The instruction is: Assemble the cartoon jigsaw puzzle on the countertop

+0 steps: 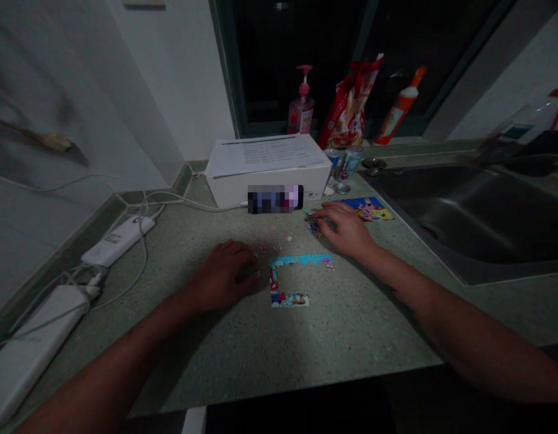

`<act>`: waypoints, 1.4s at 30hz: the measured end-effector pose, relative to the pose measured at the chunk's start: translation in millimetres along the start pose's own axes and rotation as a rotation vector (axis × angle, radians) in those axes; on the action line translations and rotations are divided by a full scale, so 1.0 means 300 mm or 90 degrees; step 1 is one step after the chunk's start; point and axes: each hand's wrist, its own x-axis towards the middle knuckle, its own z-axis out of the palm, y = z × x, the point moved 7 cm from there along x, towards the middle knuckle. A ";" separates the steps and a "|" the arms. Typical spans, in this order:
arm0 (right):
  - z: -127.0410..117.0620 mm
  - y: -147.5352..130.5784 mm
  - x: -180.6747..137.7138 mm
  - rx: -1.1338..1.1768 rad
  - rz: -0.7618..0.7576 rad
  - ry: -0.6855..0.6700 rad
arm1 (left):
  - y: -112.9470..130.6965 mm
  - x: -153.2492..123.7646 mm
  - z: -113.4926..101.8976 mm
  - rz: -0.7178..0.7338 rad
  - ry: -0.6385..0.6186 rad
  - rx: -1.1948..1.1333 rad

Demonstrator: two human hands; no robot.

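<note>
Puzzle border (274,282) — gap rightward, far strip (301,260) left-right; left hand (225,274), right hand (346,229) — can't tell grip

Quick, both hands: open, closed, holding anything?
Left hand: curled, beside loose puzzle pieces; holding can't be told.
Right hand: at the piece pile; holding can't be told.

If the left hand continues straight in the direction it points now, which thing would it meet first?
Most likely the loose puzzle pieces just ahead of the left hand, though its height above the counter is hard to judge.
</note>
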 end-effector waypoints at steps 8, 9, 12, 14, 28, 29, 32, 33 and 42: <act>-0.003 -0.008 0.002 -0.007 -0.010 0.001 | -0.074 0.006 -0.046 -0.084 0.099 -0.001; -0.003 -0.008 0.002 -0.010 -0.012 0.000 | -0.074 0.006 -0.044 -0.082 0.097 0.001; -0.003 -0.008 0.002 -0.010 -0.015 0.001 | -0.059 0.005 -0.033 -0.066 0.074 -0.003; -0.004 -0.008 0.002 -0.009 -0.014 0.001 | -0.040 0.003 -0.022 -0.047 0.047 -0.009; -0.006 -0.013 0.003 -0.017 -0.027 0.007 | -0.039 0.006 -0.008 -0.079 -0.011 0.010; -0.007 -0.014 0.004 -0.018 -0.029 0.008 | -0.045 0.005 -0.009 -0.087 -0.012 0.012; -0.008 -0.013 0.004 -0.019 -0.025 0.011 | -0.074 0.000 -0.019 -0.124 -0.007 0.015; -0.008 -0.013 0.004 -0.019 -0.024 0.011 | -0.085 -0.003 -0.024 -0.138 -0.005 0.018; -0.003 -0.011 0.003 -0.014 -0.024 0.006 | -0.090 -0.008 -0.052 -0.141 -0.011 -0.001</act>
